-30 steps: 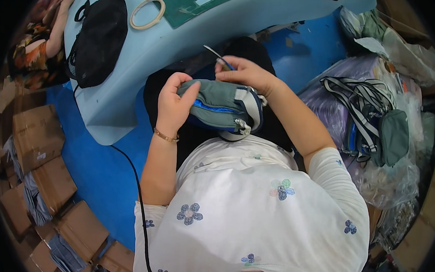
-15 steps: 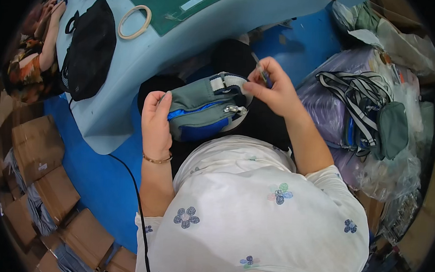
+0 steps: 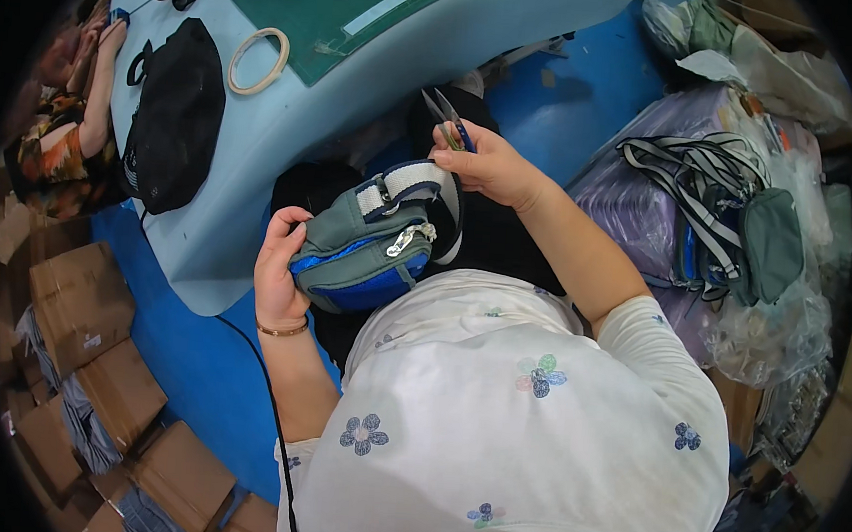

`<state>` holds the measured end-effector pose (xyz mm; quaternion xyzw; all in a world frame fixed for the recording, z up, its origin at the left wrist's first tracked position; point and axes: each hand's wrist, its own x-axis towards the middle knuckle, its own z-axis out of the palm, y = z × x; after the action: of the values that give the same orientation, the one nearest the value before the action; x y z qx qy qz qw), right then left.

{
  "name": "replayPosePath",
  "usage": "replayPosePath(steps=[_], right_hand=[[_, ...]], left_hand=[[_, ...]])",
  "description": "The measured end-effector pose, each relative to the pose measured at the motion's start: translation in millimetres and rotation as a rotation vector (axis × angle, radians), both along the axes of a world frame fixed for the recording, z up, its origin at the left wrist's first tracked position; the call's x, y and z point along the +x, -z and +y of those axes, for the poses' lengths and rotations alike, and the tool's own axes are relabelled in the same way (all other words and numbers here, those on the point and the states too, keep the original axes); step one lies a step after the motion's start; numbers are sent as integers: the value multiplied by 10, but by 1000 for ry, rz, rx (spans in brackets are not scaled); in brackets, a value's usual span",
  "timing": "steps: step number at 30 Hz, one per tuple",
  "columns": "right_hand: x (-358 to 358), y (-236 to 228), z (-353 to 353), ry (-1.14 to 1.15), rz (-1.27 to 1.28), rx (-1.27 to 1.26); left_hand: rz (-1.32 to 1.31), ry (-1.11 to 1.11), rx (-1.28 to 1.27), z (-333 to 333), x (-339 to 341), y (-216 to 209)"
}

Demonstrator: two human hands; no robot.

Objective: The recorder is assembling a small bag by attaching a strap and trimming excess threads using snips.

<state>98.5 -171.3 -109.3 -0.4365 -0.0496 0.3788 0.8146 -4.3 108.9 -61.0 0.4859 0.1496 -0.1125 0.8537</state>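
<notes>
A small grey-green and blue zipped bag (image 3: pixel 353 257) rests over my lap, tilted, with a silver zip pull (image 3: pixel 403 240) on its right side. My left hand (image 3: pixel 282 267) grips its left end, thumb on top. From the bag's upper edge a white and navy webbing strap (image 3: pixel 417 181) runs through a dark buckle and loops down on the right. My right hand (image 3: pixel 486 162) is closed around small scissors (image 3: pixel 448 121), their blades parted and pointing up and away. Its thumb and fingertips lie against the strap; whether they also pinch it I cannot tell.
A light blue table (image 3: pixel 287 141) ahead carries a black bag (image 3: pixel 174 119), a tape roll (image 3: pixel 259 61) and a green cutting mat (image 3: pixel 285 14). On the right, similar bags (image 3: pixel 773 246) lie on plastic-wrapped goods. Cardboard boxes (image 3: pixel 83 299) stand left. Another person's arm (image 3: pixel 98 100) is at far left.
The bag has shifted left and closer to my body, with its strap raised more into view. My right hand has moved left and slightly up, and the scissors' parted blades now show clearly.
</notes>
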Motion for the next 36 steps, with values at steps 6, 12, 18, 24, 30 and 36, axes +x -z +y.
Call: replayPosePath(steps=[6, 12, 18, 24, 30, 36], right_hand=[[-113, 23, -38, 98, -564, -159], [-322, -78, 9, -6, 273, 471], [-494, -149, 114, 40, 287, 485], [-566, -293, 88, 64, 113, 270], [-582, -267, 78, 135, -115, 8], [-582, -250, 16, 202, -160, 18]], left_hand=[[-24, -30, 91, 3, 24, -1], [-258, 2, 924, -129, 211, -194], [-814, 177, 1130, -730, 271, -611], [-682, 247, 1258, -933, 154, -529], [-657, 113, 1020, -1018, 113, -468], [-736, -6, 1133, -905, 86, -528]])
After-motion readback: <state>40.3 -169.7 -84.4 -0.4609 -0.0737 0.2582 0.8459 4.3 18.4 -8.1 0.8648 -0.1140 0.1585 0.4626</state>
